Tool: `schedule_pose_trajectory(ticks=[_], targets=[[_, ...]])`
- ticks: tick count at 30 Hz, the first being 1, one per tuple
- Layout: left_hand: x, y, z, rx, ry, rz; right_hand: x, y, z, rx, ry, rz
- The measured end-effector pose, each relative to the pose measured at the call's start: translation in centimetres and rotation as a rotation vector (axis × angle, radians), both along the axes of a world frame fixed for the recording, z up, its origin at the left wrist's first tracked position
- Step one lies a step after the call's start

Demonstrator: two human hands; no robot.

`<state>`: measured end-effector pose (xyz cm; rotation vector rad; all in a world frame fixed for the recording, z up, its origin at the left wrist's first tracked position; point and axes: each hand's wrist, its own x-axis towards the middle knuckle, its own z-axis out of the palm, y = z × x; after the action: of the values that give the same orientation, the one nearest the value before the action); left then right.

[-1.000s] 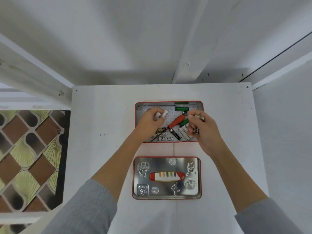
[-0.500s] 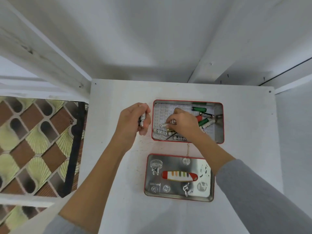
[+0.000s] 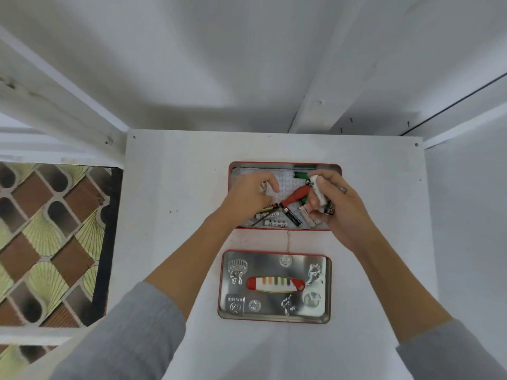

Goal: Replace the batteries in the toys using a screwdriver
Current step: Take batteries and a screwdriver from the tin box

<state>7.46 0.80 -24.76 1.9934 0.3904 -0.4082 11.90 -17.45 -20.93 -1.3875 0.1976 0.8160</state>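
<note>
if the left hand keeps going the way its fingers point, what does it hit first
The left hand hovers in the open tin, fingers curled toward the right. Straight on, it would probably meet the red screwdriver handle first, with loose batteries just nearer the person. Its height above them is unclear.

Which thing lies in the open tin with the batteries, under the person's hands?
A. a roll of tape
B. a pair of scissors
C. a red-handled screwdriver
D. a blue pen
C: a red-handled screwdriver lies slantwise in the open tin among the batteries; no scissors, tape or pen show there.
</note>
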Motion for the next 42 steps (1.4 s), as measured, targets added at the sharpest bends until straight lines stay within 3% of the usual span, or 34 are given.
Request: schedule_pose_trajectory(ticks=[6,10,13,16,18,20,24,27,31,35,39,42], targets=[[0.4,-0.1,-2.1,0.205,0.027,-0.268,-0.2,-0.6,-0.4,0.118,0.118,-0.124],[0.5,-0.2,-2.9,0.284,0.054,-0.288,-0.1,-0.6,-1.0,0.084,0.174,-0.12],[0.3,-0.5,-3.3,0.371,0.056,-0.35,-0.1,-0.2,-1.5,-0.145,0.02,0.044],[0.2,-0.6,-2.9,0.463,0.033,-0.344,0.1,0.6,-2.3,-0.504,-0.263,0.279],[0.2,-0.5,-2.0,0.34,0.038,-0.178,0.3,1.2,-2.7,-0.774,-0.438,0.478],[0.1,-0.3,-0.6,0.097,0.04,0.028,0.5,1.7,-3.0,-0.958,-0.519,0.664],[-0.3,0.1,1.9,-0.29,0.042,0.302,0.7,2.5,-2.9,-1.045,-0.539,0.863],[-0.5,0.4,2.7,-0.428,0.044,0.374,0.6,2.7,-2.5,-1.069,-0.566,0.908],[-0.7,-0.3,2.4,-0.443,0.062,0.356,0.6,1.6,-3.0,-0.876,-0.503,0.749],[-0.4,-1.7,1.2,-0.378,0.122,0.204,0.7,-1.0,-0.8,-0.446,-0.241,0.336],[0.3,-3.8,-0.7,-0.101,0.074,-0.125,1.2,-3.9,1.0,-0.077,-0.076,-0.05],[1.0,-4.7,-1.6,0.17,0.045,-0.364,1.2,-5.4,1.7,0.097,0.013,-0.114]])
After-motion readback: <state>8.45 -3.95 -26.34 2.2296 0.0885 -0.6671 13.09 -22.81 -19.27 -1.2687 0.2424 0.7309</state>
